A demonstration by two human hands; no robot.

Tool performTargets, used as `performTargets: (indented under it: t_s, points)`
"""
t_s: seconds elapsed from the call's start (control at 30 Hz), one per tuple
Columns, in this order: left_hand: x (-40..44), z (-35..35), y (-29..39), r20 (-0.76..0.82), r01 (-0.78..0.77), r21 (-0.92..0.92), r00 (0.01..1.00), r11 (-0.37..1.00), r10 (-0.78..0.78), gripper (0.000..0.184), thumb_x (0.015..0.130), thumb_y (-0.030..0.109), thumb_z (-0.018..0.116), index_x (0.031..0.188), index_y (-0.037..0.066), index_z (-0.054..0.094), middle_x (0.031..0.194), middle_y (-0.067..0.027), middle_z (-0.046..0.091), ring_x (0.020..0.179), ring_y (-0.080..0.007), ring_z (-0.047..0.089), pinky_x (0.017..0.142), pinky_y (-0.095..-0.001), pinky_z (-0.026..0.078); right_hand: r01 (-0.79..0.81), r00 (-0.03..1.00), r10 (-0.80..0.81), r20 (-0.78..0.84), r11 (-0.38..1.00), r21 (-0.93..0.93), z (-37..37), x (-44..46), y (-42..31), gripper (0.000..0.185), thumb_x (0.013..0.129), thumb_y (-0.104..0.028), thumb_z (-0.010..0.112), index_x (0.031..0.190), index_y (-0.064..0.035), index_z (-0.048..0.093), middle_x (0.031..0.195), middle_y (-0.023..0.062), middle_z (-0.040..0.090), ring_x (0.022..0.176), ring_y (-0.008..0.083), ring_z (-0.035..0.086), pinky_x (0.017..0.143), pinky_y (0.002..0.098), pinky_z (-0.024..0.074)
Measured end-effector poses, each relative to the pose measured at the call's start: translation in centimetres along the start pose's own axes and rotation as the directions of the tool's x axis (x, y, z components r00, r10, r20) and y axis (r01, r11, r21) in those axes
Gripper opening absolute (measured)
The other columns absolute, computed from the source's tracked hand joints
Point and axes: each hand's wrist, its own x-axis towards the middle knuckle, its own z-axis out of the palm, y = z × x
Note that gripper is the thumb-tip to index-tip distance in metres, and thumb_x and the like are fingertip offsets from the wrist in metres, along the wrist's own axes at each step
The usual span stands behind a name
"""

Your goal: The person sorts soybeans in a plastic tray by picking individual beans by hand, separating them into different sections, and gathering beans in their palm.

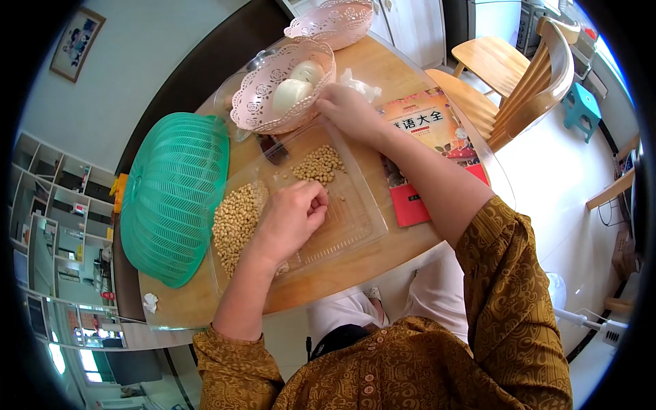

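My left hand (290, 215) is over the clear plastic tray (352, 222), its fingers curled in and pressed together; whatever they hold is hidden. A large heap of yellow beans (236, 222) lies beside it on the left, and a smaller pile of beans (318, 165) lies just beyond it. My right hand (345, 113) has its fingers closed at the near right rim of a pink openwork basket (256, 102), which holds white rounded items (291, 94). A dark object (273, 149) lies between the basket and the beans.
A green mesh cover (178, 198) stands at the left. Another pink basket (335, 24) is at the far edge. On the right are a book (424, 130) with a red lower part and crumpled clear plastic (361, 85). Wooden chairs (492, 65) stand beyond the table's right edge.
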Motion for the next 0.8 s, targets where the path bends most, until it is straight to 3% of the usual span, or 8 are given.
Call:
performTargets:
  t_s: [0.13,0.2,0.43,0.5,0.6,0.7,0.73,0.8]
  points:
    - [-0.6,-1.7,0.7,-0.264,0.033,-0.141,0.962,0.990,-0.070,0.008,0.081,-0.003,0.067,0.085,0.001,0.061,0.081,-0.0106,0.064,0.072,-0.0207,0.065,0.065,-0.0336,0.052,0.023,1.000,-0.024,-0.008,0.999,-0.027,-0.2,0.1,0.0,0.024,0.092,-0.019,0.061,0.093,0.0043,0.065,0.081,0.0180,0.071,0.078,0.0279,0.070,0.075,0.0383,0.0542]
    - [-1.9,-3.3,-0.3,-0.424,0.112,0.038,0.902,0.993,-0.085,0.010,0.081,-0.004,0.065,0.086,0.001,0.058,0.078,-0.0085,0.061,0.069,-0.0182,0.062,0.064,-0.0322,0.050,-0.016,1.000,0.016,0.006,1.000,0.027,-0.2,0.0,-0.1,0.024,0.092,-0.019,0.061,0.094,0.0041,0.065,0.082,0.0184,0.071,0.079,0.0284,0.070,0.076,0.0382,0.0540]
    - [-8.0,-6.1,-4.6,-0.516,0.454,0.263,0.812,0.851,-0.274,0.016,0.079,-0.004,0.066,0.091,0.002,0.058,0.085,-0.0096,0.061,0.071,-0.0226,0.062,0.065,-0.0347,0.049,-0.025,1.000,0.025,-0.003,1.000,0.018,0.0,-0.1,0.0,0.025,0.093,-0.020,0.061,0.094,0.0040,0.065,0.084,0.0184,0.070,0.082,0.0271,0.069,0.077,0.0378,0.0533]
    - [-8.5,-6.2,-4.6,-0.533,0.321,0.551,0.846,0.770,0.029,0.018,0.079,-0.003,0.066,0.095,0.003,0.061,0.088,-0.0103,0.062,0.073,-0.0256,0.063,0.067,-0.0360,0.050,-0.013,1.000,0.013,-0.010,1.000,0.015,0.1,0.0,0.1,0.025,0.093,-0.020,0.061,0.094,0.0041,0.065,0.084,0.0178,0.070,0.080,0.0261,0.068,0.076,0.0378,0.0528]
    - [-7.1,-5.6,-2.3,-0.538,0.233,0.546,0.834,0.805,0.123,0.019,0.081,-0.001,0.067,0.098,0.003,0.063,0.090,-0.0114,0.063,0.076,-0.0268,0.065,0.069,-0.0368,0.051,0.005,1.000,-0.005,0.000,1.000,0.018,0.0,0.1,0.4,0.024,0.093,-0.020,0.061,0.094,0.0042,0.064,0.084,0.0178,0.069,0.079,0.0257,0.066,0.075,0.0375,0.0524]
    - [-4.9,-4.8,0.1,-0.382,0.139,0.139,0.921,0.980,-0.077,0.017,0.082,0.001,0.068,0.099,0.002,0.064,0.092,-0.0121,0.064,0.079,-0.0266,0.066,0.070,-0.0360,0.052,-0.009,1.000,0.009,0.008,0.999,0.037,0.0,0.2,0.6,0.024,0.093,-0.019,0.061,0.094,0.0043,0.064,0.083,0.0175,0.069,0.078,0.0255,0.066,0.074,0.0371,0.0524]
    - [-4.0,-4.6,0.7,-0.384,0.139,0.139,0.920,0.981,-0.076,0.017,0.082,0.001,0.068,0.099,0.002,0.064,0.092,-0.0121,0.064,0.079,-0.0266,0.066,0.070,-0.0360,0.052,-0.008,1.000,0.007,0.009,0.999,0.036,0.1,0.2,0.6,0.024,0.093,-0.019,0.061,0.094,0.0043,0.064,0.083,0.0175,0.069,0.078,0.0255,0.066,0.074,0.0371,0.0524]
    - [-2.2,-4.2,1.6,-0.135,0.150,-0.051,0.978,0.987,-0.156,0.017,0.084,0.000,0.069,0.100,-0.001,0.063,0.096,-0.0124,0.065,0.084,-0.0222,0.067,0.077,-0.0336,0.054,0.033,0.999,-0.033,-0.019,0.999,0.000,0.1,0.3,0.9,0.023,0.093,-0.019,0.061,0.094,0.0043,0.064,0.083,0.0175,0.069,0.078,0.0251,0.066,0.074,0.0370,0.0523]
